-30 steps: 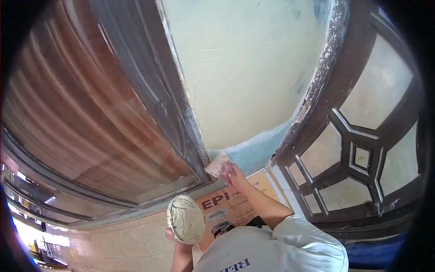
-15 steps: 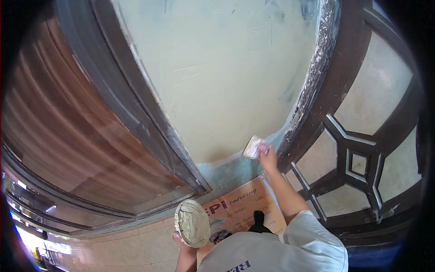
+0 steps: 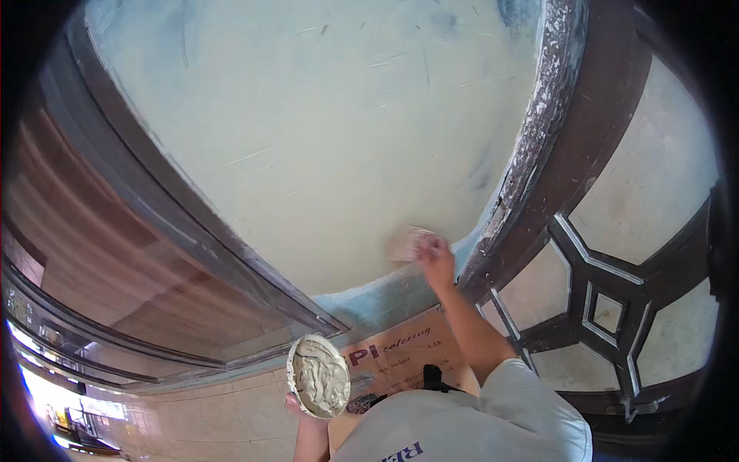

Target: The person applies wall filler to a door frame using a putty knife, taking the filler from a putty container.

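Observation:
My left hand (image 3: 299, 408) grips a round, shallow white tub (image 3: 292, 373) from below and the side. Thick, off-white putty (image 3: 320, 379) with ridged swirls fills it. Pinched in my right hand (image 3: 436, 258) is a flat putty spreader (image 3: 402, 243), smeared by motion, at the lower part of the wall (image 3: 331, 162). Pale cream putty coats most of this wall, with a few fine scratches and bluish patches. Below the coat runs a bare blue-green strip (image 3: 385, 302). My fingers partly hide the spreader.
A dark window frame (image 3: 204, 215) with brown curtains behind glass stands at left. At right are a flaking, paint-spotted post edge (image 3: 531, 131) and a dark panelled door (image 3: 583, 239). A printed orange sheet (image 3: 412, 350) lies on the tiled floor (image 3: 208, 420).
My right hand has swept the spreader slightly left and up along the wall. The tub has shifted a little left, still in my left hand. The view has shifted, showing more wall at left.

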The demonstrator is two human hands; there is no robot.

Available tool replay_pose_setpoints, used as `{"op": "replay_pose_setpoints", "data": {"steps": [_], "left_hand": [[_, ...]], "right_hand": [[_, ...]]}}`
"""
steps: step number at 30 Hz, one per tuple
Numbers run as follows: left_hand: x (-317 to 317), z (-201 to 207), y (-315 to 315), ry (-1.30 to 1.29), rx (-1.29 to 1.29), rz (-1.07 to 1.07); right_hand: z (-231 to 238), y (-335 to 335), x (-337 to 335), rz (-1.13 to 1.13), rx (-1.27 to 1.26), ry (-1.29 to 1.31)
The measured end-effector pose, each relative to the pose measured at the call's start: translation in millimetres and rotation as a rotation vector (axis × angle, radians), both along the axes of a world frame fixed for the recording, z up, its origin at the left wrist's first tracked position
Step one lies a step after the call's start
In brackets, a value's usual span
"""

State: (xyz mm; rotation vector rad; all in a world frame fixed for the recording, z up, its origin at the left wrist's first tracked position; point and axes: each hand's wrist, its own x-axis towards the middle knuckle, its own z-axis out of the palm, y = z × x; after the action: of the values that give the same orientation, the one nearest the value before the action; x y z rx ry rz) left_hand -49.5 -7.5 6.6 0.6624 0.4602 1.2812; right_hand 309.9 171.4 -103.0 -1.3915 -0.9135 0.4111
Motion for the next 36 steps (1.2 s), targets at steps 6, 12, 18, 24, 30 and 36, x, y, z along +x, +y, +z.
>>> {"op": "replay_pose_setpoints", "data": {"steps": [6,12,18,24,30,36], "left_hand": [[46.4,-5.7,11.2,-0.059,-0.078,0.002],[95.8,9.3,19.1,0.006,-0.079,-0.056],[123.6,4.3,16.5,0.007,-0.073,-0.063],[135.1,8.7,4.8,0.034,-0.099,0.044],[146.3,7.2,3.9,0.058,-0.116,0.052],[147.3,15.3,-5.9,0.075,-0.189,0.1]], "right_hand": [[-94.2,-72.7,72.5,0.004,-0.232,0.358],[32.6,-50.9,35.4,0.034,-0.295,0.074],[71.5,6.5,71.3,0.148,-0.102,-0.375],[-103.1,-28.5,118.7,-0.105,-0.207,0.531],[-150.1,-50.3,155.7,-0.209,-0.305,0.441],[-68.2,16.3,144.9,0.11,-0.329,0.555]]}}
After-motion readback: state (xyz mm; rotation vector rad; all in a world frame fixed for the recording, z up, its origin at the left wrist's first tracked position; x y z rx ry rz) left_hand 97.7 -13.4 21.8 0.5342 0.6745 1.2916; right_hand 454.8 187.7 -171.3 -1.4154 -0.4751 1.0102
